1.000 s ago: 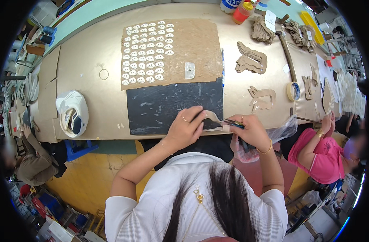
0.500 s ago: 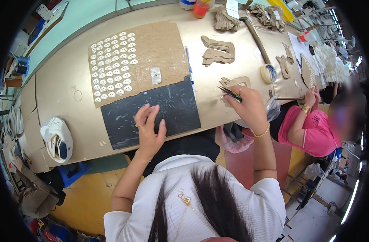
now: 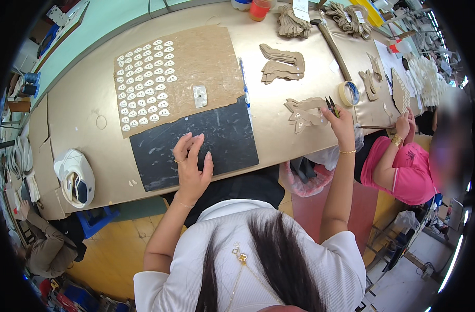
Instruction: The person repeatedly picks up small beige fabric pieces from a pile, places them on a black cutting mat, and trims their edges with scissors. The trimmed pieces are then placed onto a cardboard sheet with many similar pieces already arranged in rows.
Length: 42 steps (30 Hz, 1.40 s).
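Observation:
My left hand (image 3: 192, 161) hovers at the front of a black board (image 3: 222, 135), fingers apart and nothing in them. Dark, pointed tweezers (image 3: 331, 107) with a yellowish part are held in my right hand (image 3: 341, 126), their two tips apart and pointing away from me. That hand is at the right end of a loose stack of tan cut pieces (image 3: 313, 105). One small white piece (image 3: 300, 125) lies on the front of this stack. Behind the black board is a brown sheet (image 3: 206, 57) with rows of small white pieces (image 3: 139, 78), each marked with dark dots.
Another tan stack (image 3: 282, 65) lies farther back. A tape roll (image 3: 348, 93) and a hammer (image 3: 332, 49) are to the right. At the left stands a white shoe (image 3: 74, 178). A plastic bag (image 3: 307, 179) hangs at the table's front edge. A co-worker in pink (image 3: 398, 169) sits at right.
My right hand has moved right with the tweezers, uncovering more of the tan cut pieces. The tweezers have turned to point away from me. My left hand has hardly moved.

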{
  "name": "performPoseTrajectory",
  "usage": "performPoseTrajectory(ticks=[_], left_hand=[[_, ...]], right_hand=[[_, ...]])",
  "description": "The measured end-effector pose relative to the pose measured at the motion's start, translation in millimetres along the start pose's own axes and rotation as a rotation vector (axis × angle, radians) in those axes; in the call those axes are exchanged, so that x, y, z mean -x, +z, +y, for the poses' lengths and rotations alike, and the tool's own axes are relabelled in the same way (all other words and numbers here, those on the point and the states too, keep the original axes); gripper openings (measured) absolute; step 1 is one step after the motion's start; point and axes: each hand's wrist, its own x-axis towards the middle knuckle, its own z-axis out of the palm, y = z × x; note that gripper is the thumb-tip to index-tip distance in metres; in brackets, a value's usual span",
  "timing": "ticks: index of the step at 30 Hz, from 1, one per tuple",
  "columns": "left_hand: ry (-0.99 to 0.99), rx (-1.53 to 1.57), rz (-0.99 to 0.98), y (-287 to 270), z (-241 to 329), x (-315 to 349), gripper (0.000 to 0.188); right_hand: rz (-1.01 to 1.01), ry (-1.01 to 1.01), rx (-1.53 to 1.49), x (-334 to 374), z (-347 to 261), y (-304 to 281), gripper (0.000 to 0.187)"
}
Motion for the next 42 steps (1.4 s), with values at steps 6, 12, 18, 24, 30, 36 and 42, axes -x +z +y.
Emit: performPoseTrajectory(ticks=[6,12,18,24,30,36,42], left_hand=[[-0.006,-0.01,-0.006,3.0,0.9,-1.1,0.052],[-0.034,-0.107,-0.061,-11.1,0.0,-7.2,0.048],[-0.012,-0.424,-0.026,-18.5,-18.5,-20.3,0.051],[-0.03,-0.556,-0.05,-9.6,-22.0,-20.1,0.056],[-0.046,-0.529,-0.04,-7.1,-21.6,-22.1,0.06],[-0.058,-0.515,-0.043,-10.8,-21.7,-20.6,0.066],[-0.042,-0.498,-0.046,-9.2,-22.3,-22.0,0.066]], right_hand=[[0.131,-0.01,0.187,-28.5,51.6,-3.8,0.047],[0.294,-0.192,0.137,-22.2,13.0,22.5,0.048],[0.071,-0.582,0.14,-11.1,-83.2,123.4,0.031],[0.009,-1.245,0.446,-29.3,-200.2,209.3,0.029],[-0.067,-1.666,0.787,-74.8,-246.1,230.5,0.018],[-0.168,-1.78,0.916,-64.5,-273.9,234.5,0.011],[-0.194,-1.892,1.114,-52.8,-286.1,244.0,0.01]])
